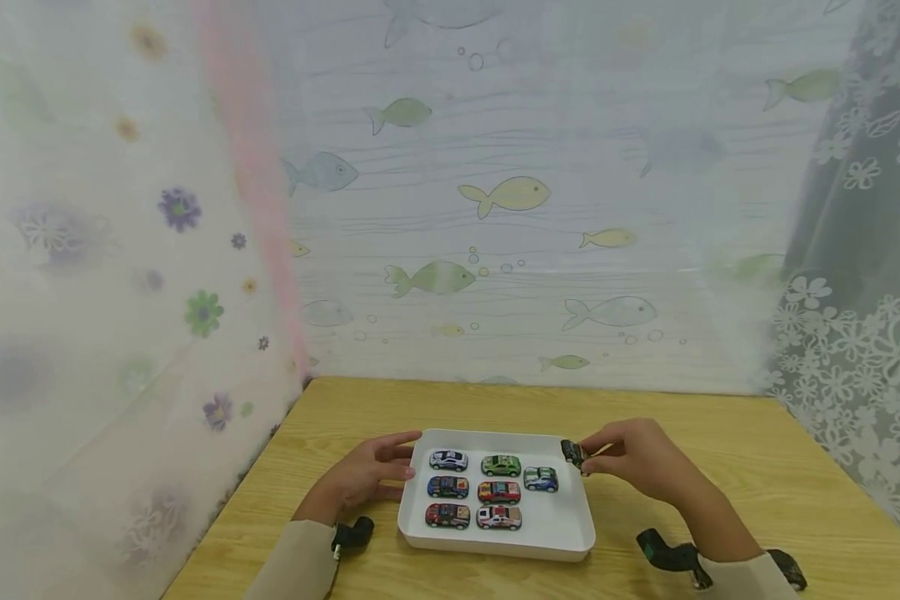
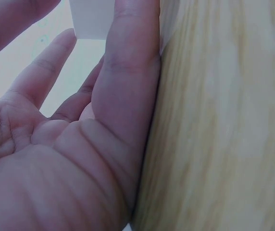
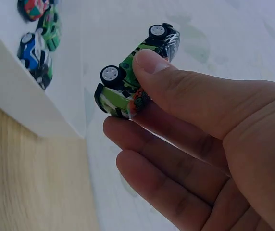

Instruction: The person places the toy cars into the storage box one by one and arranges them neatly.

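Note:
My right hand [image 1: 648, 458] pinches a small toy car [image 3: 135, 72] between thumb and fingers, above the tray's far right corner. Green with black and orange markings and white-hubbed wheels, the car is tilted on end in the right wrist view. A white rectangular tray [image 1: 547, 533] on the table holds several toy cars in columns, among them a green car [image 1: 501, 465], a red-and-yellow car [image 1: 499, 492] and a blue-white-green car [image 1: 542, 479]. My left hand [image 1: 367, 473] rests at the tray's left side with fingers extended, its lower edge on the table in the left wrist view.
A light wooden table [image 1: 360, 404] lies beneath everything. Behind it hangs a curtain [image 1: 525, 333] printed with fish, with a flowered curtain [image 1: 120, 333] on the left and a lace-patterned one [image 1: 862, 350] on the right. Black straps with camera mounts [image 1: 667, 552] sit at the wrists.

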The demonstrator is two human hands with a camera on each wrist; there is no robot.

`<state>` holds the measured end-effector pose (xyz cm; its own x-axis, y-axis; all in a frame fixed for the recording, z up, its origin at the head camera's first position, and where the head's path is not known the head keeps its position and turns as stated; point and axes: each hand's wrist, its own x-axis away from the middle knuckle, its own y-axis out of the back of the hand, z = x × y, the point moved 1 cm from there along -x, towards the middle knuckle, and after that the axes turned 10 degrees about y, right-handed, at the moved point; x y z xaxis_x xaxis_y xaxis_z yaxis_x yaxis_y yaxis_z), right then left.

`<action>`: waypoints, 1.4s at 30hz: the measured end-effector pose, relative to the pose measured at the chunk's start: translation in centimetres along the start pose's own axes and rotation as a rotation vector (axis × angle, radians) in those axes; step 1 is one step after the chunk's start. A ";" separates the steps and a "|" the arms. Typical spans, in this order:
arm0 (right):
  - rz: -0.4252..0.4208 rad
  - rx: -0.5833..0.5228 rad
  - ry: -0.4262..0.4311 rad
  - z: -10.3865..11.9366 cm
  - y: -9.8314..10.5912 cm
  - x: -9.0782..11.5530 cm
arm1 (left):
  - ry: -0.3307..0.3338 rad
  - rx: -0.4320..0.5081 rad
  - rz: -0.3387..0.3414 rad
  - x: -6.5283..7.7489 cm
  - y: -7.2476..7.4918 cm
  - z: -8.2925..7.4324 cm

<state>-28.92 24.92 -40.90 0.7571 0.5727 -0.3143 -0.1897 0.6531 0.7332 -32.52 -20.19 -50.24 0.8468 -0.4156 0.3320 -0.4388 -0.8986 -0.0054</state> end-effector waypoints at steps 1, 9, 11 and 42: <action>0.001 -0.004 0.006 0.1 -0.2 -0.1 | -0.002 -0.002 -0.001 0.0 0.0 0.0; 0.005 0.033 0.065 0.4 -2.1 -0.8 | 0.001 -0.001 0.002 -0.2 0.1 0.0; 0.022 0.044 0.079 0.3 -2.6 -1.0 | 0.000 -0.005 -0.002 -0.1 0.0 0.0; 0.206 0.236 -0.014 0.7 -6.5 -1.7 | -0.016 -0.022 -0.003 0.4 -0.1 -0.1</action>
<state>-28.55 19.35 -44.77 0.7266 0.6731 -0.1378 -0.1910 0.3905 0.9006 -32.20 -20.23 -50.04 0.8525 -0.4156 0.3171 -0.4429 -0.8964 0.0158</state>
